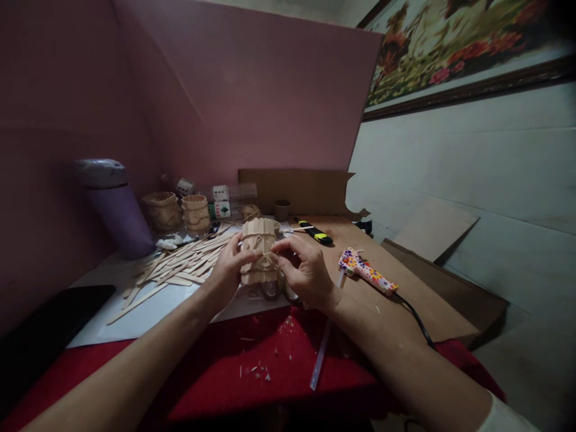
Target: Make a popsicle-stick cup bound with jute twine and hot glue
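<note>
A small cup made of upright wooden sticks [258, 230], with twine wound around it, stands upright between my hands. My left hand [227, 270] is closed on its left side, the thumb lying across the front. At the cup's right front, my right hand [303, 270] has its thumb and index finger pinched together on a small pale piece, which looks like a bit of stick or twine. The cup's base is near two round, shiny objects [270, 289], partly hidden by the cup and my right hand.
Loose sticks [180, 264] lie on white paper at the left. Two similar cups [196, 215], a purple bottle [119, 210] and clear plastic bottles stand or lie behind. A yellow-black cutter [317, 233], a flowered glue gun [366, 271] and cardboard [405, 300] are at the right.
</note>
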A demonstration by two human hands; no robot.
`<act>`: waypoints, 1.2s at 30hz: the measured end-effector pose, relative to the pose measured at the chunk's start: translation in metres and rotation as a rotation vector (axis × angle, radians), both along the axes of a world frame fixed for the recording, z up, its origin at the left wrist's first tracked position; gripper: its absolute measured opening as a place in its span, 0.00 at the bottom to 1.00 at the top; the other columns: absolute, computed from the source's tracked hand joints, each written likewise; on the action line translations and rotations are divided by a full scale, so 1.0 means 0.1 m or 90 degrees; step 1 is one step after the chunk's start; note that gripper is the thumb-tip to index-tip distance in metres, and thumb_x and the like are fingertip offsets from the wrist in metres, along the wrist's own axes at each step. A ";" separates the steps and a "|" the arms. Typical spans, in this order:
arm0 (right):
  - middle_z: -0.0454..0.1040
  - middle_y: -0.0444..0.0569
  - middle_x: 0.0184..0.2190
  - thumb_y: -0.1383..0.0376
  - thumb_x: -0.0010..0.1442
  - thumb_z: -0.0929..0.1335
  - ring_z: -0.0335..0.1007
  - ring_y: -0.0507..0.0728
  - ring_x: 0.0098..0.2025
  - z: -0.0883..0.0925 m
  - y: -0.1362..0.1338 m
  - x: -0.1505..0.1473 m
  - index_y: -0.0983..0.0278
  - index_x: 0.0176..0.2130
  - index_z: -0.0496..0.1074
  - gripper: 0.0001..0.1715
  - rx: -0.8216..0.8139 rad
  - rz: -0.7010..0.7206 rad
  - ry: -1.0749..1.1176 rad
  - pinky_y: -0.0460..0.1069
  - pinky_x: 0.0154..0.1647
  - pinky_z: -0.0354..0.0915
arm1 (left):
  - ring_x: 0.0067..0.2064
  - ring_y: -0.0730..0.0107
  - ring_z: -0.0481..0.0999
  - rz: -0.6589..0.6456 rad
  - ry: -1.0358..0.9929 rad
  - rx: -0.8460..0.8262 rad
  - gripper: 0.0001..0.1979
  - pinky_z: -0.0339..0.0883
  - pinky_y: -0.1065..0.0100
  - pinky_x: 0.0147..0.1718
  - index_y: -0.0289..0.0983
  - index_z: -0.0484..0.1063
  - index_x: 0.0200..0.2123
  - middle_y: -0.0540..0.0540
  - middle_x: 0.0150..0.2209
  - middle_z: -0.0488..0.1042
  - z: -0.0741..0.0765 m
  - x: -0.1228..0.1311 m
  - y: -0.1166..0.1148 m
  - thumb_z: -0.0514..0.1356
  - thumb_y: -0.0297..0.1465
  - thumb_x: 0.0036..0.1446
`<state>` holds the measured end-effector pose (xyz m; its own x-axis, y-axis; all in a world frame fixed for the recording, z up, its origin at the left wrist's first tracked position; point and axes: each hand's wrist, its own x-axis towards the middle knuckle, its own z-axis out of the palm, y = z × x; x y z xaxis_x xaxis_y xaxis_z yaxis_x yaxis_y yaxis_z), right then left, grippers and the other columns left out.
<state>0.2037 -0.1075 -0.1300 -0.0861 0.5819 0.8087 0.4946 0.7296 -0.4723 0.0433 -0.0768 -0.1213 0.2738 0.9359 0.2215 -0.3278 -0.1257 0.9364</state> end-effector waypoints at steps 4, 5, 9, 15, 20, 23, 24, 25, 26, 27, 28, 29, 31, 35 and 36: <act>0.73 0.46 0.30 0.69 0.61 0.67 0.68 0.54 0.33 0.00 0.01 0.02 0.62 0.34 0.72 0.03 0.048 -0.025 -0.053 0.48 0.34 0.63 | 0.39 0.59 0.78 -0.008 0.004 -0.021 0.31 0.72 0.64 0.34 0.36 0.69 0.52 0.43 0.42 0.78 0.01 0.00 -0.01 0.67 0.30 0.41; 0.73 0.46 0.31 0.70 0.61 0.67 0.68 0.54 0.33 0.00 0.01 0.02 0.62 0.35 0.72 0.03 0.052 -0.026 -0.062 0.48 0.34 0.63 | 0.39 0.59 0.78 -0.008 0.005 -0.024 0.31 0.72 0.64 0.34 0.36 0.69 0.52 0.43 0.43 0.78 0.02 0.00 -0.01 0.67 0.31 0.41; 0.72 0.47 0.31 0.71 0.62 0.66 0.68 0.55 0.34 -0.01 0.03 0.03 0.62 0.35 0.71 0.05 0.076 -0.028 -0.087 0.49 0.35 0.63 | 0.39 0.58 0.78 -0.016 0.005 -0.027 0.32 0.72 0.64 0.34 0.36 0.68 0.53 0.42 0.44 0.78 0.02 0.00 -0.02 0.68 0.32 0.41; 0.72 0.47 0.31 0.70 0.63 0.66 0.67 0.55 0.35 -0.02 0.02 0.03 0.63 0.35 0.71 0.05 0.082 -0.039 -0.112 0.49 0.37 0.62 | 0.42 0.57 0.78 -0.041 -0.012 -0.020 0.29 0.72 0.65 0.32 0.36 0.69 0.54 0.41 0.44 0.77 0.06 0.00 -0.07 0.67 0.37 0.48; 0.72 0.47 0.32 0.69 0.64 0.65 0.67 0.55 0.35 -0.01 0.01 0.02 0.62 0.35 0.70 0.05 0.062 -0.044 -0.122 0.49 0.37 0.62 | 0.40 0.59 0.77 -0.043 -0.019 -0.032 0.29 0.72 0.66 0.32 0.37 0.70 0.53 0.43 0.43 0.77 0.08 0.00 -0.09 0.67 0.36 0.47; 0.72 0.47 0.32 0.67 0.65 0.65 0.68 0.55 0.35 0.00 -0.01 0.02 0.61 0.35 0.70 0.06 0.044 -0.053 -0.122 0.50 0.38 0.62 | 0.41 0.59 0.77 -0.038 -0.019 -0.032 0.29 0.72 0.66 0.32 0.37 0.70 0.53 0.43 0.43 0.77 0.08 0.00 -0.09 0.66 0.34 0.46; 0.73 0.47 0.32 0.67 0.66 0.65 0.68 0.55 0.35 0.00 -0.01 0.02 0.61 0.35 0.70 0.06 0.040 -0.056 -0.119 0.50 0.38 0.62 | 0.41 0.58 0.77 -0.039 -0.019 -0.032 0.29 0.72 0.65 0.32 0.37 0.70 0.53 0.43 0.43 0.77 0.08 0.00 -0.10 0.65 0.34 0.46; 0.73 0.47 0.32 0.66 0.66 0.65 0.68 0.55 0.35 0.00 -0.01 0.02 0.61 0.35 0.70 0.06 0.035 -0.059 -0.116 0.50 0.38 0.63 | 0.41 0.58 0.77 -0.040 -0.019 -0.032 0.28 0.72 0.65 0.32 0.37 0.70 0.53 0.43 0.44 0.77 0.09 0.00 -0.10 0.65 0.34 0.46; 0.73 0.47 0.32 0.66 0.66 0.65 0.68 0.55 0.35 0.00 -0.01 0.02 0.61 0.35 0.70 0.06 0.032 -0.061 -0.114 0.50 0.37 0.63 | 0.41 0.58 0.77 -0.042 -0.018 -0.034 0.28 0.72 0.65 0.32 0.37 0.70 0.53 0.42 0.44 0.77 0.09 0.00 -0.10 0.65 0.35 0.47; 0.73 0.47 0.32 0.66 0.66 0.65 0.68 0.55 0.35 0.00 -0.01 0.02 0.61 0.35 0.70 0.06 0.029 -0.061 -0.112 0.50 0.37 0.63 | 0.41 0.58 0.77 -0.044 -0.016 -0.036 0.28 0.72 0.65 0.31 0.38 0.70 0.54 0.42 0.44 0.77 0.09 0.00 -0.10 0.65 0.35 0.48; 0.73 0.47 0.32 0.66 0.65 0.65 0.69 0.55 0.35 0.00 -0.01 0.02 0.61 0.35 0.70 0.06 0.027 -0.061 -0.110 0.50 0.37 0.62 | 0.41 0.58 0.77 -0.046 -0.013 -0.037 0.27 0.72 0.66 0.31 0.38 0.70 0.54 0.42 0.44 0.77 0.09 0.00 -0.10 0.65 0.35 0.48; 0.73 0.47 0.32 0.66 0.65 0.65 0.69 0.55 0.35 -0.01 -0.01 0.02 0.61 0.35 0.70 0.05 0.028 -0.061 -0.108 0.50 0.37 0.62 | 0.41 0.58 0.77 -0.046 -0.010 -0.036 0.27 0.72 0.66 0.30 0.37 0.69 0.54 0.42 0.44 0.77 0.10 0.01 -0.10 0.65 0.36 0.49; 0.73 0.47 0.32 0.67 0.64 0.65 0.68 0.55 0.35 -0.01 -0.01 0.03 0.61 0.35 0.70 0.05 0.030 -0.058 -0.105 0.50 0.36 0.62 | 0.42 0.57 0.77 -0.046 -0.005 -0.032 0.28 0.71 0.66 0.30 0.37 0.69 0.54 0.42 0.44 0.77 0.09 0.01 -0.10 0.65 0.36 0.48; 0.73 0.47 0.31 0.68 0.62 0.66 0.69 0.55 0.34 -0.01 -0.02 0.03 0.61 0.35 0.70 0.04 0.014 -0.055 -0.092 0.49 0.36 0.61 | 0.41 0.58 0.77 -0.035 -0.002 -0.032 0.28 0.72 0.66 0.29 0.37 0.69 0.53 0.42 0.43 0.77 0.09 0.00 -0.08 0.65 0.35 0.46; 0.73 0.47 0.31 0.68 0.63 0.66 0.69 0.55 0.34 -0.01 -0.02 0.03 0.61 0.35 0.70 0.04 0.006 -0.052 -0.084 0.49 0.36 0.62 | 0.40 0.58 0.77 -0.032 0.000 -0.040 0.28 0.71 0.67 0.28 0.37 0.69 0.52 0.43 0.43 0.77 0.09 0.00 -0.08 0.65 0.35 0.46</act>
